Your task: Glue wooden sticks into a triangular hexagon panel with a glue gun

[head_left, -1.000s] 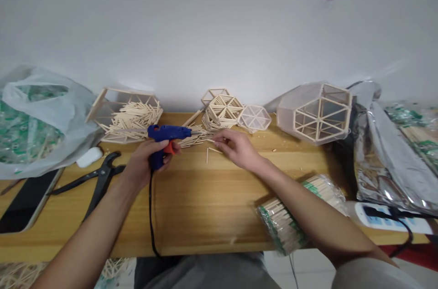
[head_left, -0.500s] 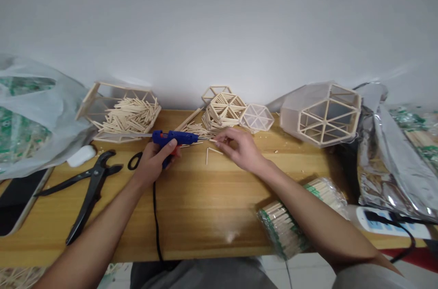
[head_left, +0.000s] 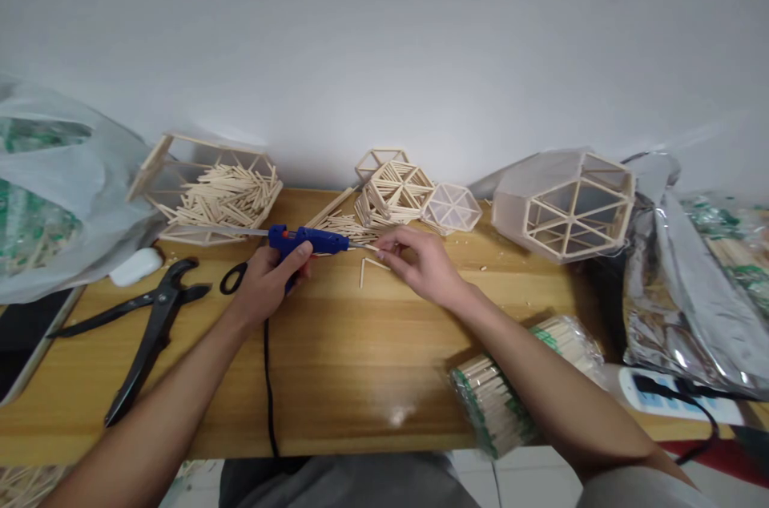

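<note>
My left hand (head_left: 268, 277) is wrapped round a blue hot glue gun (head_left: 318, 240), a long glue stick (head_left: 216, 231) poking out of its back. The gun's nozzle points right, close to the fingertips of my right hand (head_left: 420, 261). Those fingertips pinch a short wooden stick (head_left: 371, 248), its end at or very near the nozzle; whether they touch I cannot tell. Just below, two joined-looking sticks (head_left: 362, 273) form an angle on the wooden table (head_left: 336, 372). Behind lie a heap of loose sticks (head_left: 345, 226) and a hexagonal stick frame (head_left: 400, 187).
Left are a frame full of sticks (head_left: 225, 199), black pliers (head_left: 159, 312), scissors handles (head_left: 233, 278), a white case (head_left: 137, 266) and a phone (head_left: 30, 340). Right are a covered hexagonal lantern-like frame (head_left: 565, 207), bagged sticks (head_left: 493, 404) and a power strip (head_left: 678, 396). The gun's cord (head_left: 268, 388) runs toward me.
The view has shifted slightly. The glue gun's tip and the stick in my right fingers are a little closer together. Both hands keep their holds.
</note>
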`<move>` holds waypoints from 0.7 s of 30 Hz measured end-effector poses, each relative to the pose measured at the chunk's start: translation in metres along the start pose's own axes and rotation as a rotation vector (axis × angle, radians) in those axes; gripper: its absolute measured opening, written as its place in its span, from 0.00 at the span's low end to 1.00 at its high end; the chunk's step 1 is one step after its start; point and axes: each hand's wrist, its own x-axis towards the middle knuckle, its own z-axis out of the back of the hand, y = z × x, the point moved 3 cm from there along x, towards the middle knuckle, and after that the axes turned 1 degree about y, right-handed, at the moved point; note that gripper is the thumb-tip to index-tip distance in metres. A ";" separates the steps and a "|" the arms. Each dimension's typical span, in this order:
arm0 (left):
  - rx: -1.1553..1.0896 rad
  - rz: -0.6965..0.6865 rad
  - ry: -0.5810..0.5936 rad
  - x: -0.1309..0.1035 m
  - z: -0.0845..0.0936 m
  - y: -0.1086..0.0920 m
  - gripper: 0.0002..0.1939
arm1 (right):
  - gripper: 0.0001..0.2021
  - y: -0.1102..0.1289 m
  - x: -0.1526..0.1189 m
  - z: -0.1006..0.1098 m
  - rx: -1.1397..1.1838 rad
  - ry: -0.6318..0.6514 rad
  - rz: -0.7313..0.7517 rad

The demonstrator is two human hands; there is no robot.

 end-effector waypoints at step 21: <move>0.013 -0.009 0.017 0.001 0.000 0.001 0.27 | 0.04 -0.001 -0.001 -0.001 0.019 0.019 -0.007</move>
